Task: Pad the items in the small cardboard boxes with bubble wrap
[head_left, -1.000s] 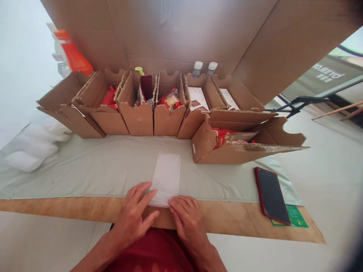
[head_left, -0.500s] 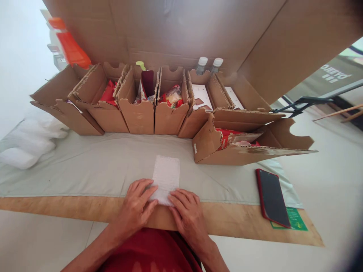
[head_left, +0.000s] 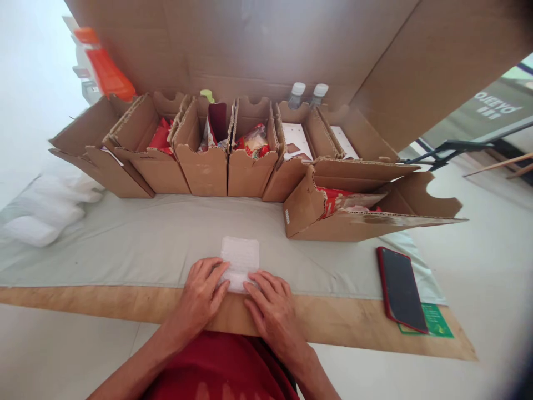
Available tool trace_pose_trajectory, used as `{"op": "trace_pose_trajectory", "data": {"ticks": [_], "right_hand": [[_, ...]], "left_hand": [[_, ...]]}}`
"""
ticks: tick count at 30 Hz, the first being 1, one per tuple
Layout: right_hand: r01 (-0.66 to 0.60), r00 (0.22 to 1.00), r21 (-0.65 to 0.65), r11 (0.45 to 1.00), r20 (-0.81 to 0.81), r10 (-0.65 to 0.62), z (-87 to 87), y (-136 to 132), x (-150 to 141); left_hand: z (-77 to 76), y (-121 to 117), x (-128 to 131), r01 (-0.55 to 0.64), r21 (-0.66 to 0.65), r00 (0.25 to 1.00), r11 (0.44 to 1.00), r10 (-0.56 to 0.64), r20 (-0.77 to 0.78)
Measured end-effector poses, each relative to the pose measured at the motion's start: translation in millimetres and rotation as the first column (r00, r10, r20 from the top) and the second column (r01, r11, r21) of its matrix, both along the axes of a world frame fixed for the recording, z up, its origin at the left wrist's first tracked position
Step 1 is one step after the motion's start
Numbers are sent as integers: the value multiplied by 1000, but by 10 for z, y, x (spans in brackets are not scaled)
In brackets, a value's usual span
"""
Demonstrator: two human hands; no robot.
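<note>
A small white sheet, textured like bubble wrap (head_left: 240, 253), lies on the grey-green cloth near the table's front edge. Its near end looks folded over into a thicker band. My left hand (head_left: 202, 287) has its fingertips on the left end of that band. On the right end, the fingers of my right hand (head_left: 270, 300) are curled, thumb tucked underneath on the near side. Both hands grip the near edge between fingers and thumbs. Whether anything lies inside the fold cannot be seen.
Cardboard bins (head_left: 208, 172) with packets and boxes line the back. Another bin (head_left: 320, 228) lies crosswise at right. A phone (head_left: 402, 289) rests on a green card (head_left: 437, 322). White wrapped bundles (head_left: 45, 216) sit left. Behind stand an orange bottle (head_left: 108, 72) and white-capped bottles (head_left: 296, 94).
The white sheet has become shorter from front to back, its near end now folded over. Both hands have shifted slightly away from my body with it.
</note>
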State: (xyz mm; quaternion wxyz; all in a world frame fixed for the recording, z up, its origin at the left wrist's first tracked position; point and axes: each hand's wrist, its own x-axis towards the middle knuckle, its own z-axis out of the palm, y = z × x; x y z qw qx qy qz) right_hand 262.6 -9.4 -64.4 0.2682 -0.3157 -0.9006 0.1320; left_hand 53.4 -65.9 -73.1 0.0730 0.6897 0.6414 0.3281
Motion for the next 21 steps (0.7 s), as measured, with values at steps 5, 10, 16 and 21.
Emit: {"op": "trace_pose_trajectory", "data": {"ticks": [5, 10, 16, 21], "right_hand": [[-48, 992, -138, 989, -122, 32, 60, 46, -7], [31, 996, -68, 997, -84, -37, 81, -47, 37], [24, 1000, -38, 999, 5, -24, 1, -67, -37], [123, 962, -212, 970, -213, -168, -57, -15, -44]], "left_hand": [[82, -171, -38, 155, -12, 987, 988, -154, 43], [57, -71, -21, 73, -62, 996, 995, -70, 46], [131, -83, -16, -107, -73, 959, 992, 122, 254], [274, -325, 46, 15, -557, 557, 830, 456, 694]]}}
